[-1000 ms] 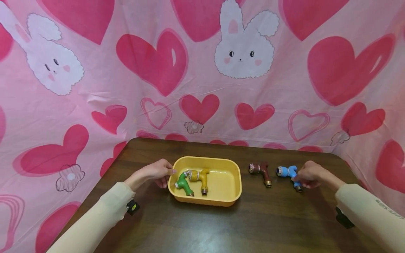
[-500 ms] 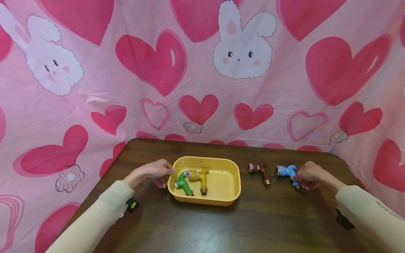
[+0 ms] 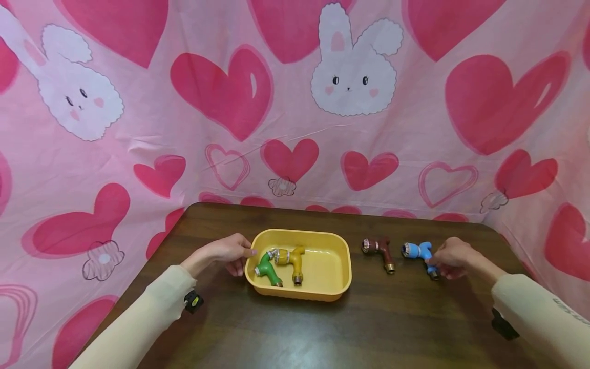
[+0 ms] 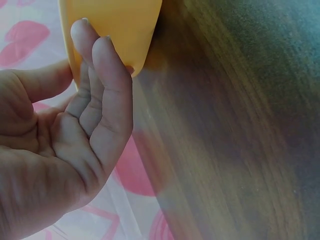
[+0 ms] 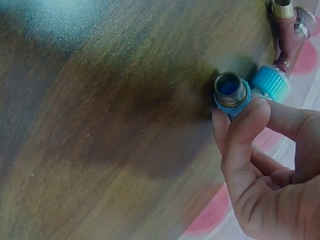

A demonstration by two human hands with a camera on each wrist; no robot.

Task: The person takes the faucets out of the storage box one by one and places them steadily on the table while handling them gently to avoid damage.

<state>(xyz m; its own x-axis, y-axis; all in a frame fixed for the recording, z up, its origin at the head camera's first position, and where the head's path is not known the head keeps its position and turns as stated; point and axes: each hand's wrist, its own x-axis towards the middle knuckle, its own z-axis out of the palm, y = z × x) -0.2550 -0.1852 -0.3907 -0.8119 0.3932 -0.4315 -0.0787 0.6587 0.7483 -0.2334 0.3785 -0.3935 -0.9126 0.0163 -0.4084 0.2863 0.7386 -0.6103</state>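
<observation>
A yellow plastic basin (image 3: 329, 261) stands mid-table in the head view. My left hand (image 3: 229, 251) pinches its left rim, thumb over the edge and fingers against the outer wall (image 4: 115, 25). Inside it lie a green tap (image 3: 268, 268) and a yellow tap (image 3: 296, 264), side by side at the left. To the right, my right hand (image 3: 454, 258) pinches a light blue tap (image 3: 418, 250) by its lower body, near the threaded metal end (image 5: 231, 90). A dark red tap (image 3: 383, 252) lies between the basin and the blue tap.
The brown wooden table (image 3: 276, 333) has its far edge against a pink cloth (image 3: 295, 118) printed with hearts and rabbits. This cloth also hangs at the left and right sides. A black wrist camera (image 3: 193, 301) sits under the left sleeve.
</observation>
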